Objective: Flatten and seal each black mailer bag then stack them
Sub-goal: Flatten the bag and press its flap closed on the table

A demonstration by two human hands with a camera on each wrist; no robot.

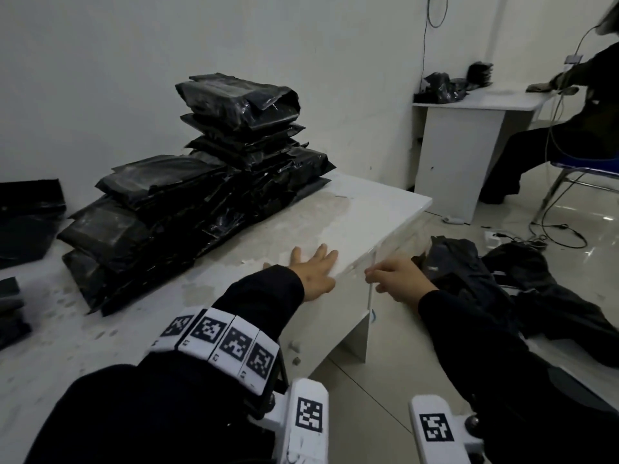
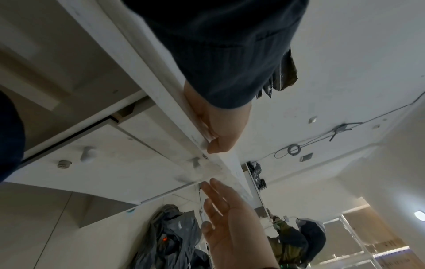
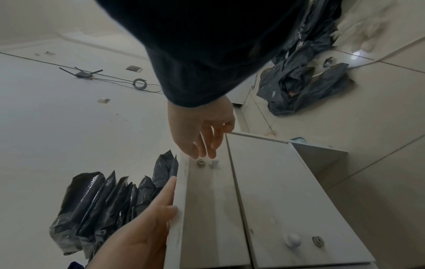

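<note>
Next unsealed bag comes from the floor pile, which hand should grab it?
Right, probably. The right hand hangs empty past the table edge, nearest the loose bags on the floor. The left hand lies flat on the tabletop, on the stack side.

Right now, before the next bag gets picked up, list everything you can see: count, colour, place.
Stack of mailer bags: many, black, piled on the table's far left.
Loose bags: a heap, black, on the floor right of the table.
Flat bags: a few, black, at the table's left edge.
Table: one, white, in front.
Second desk: one, white, far right, black bags on it.
Seated person: one, dark clothes, at that desk.
Cables: several, on the floor.
Left hand: flat on the table edge, holding nothing.
Right hand: beside the table's edge, holding nothing.
</note>
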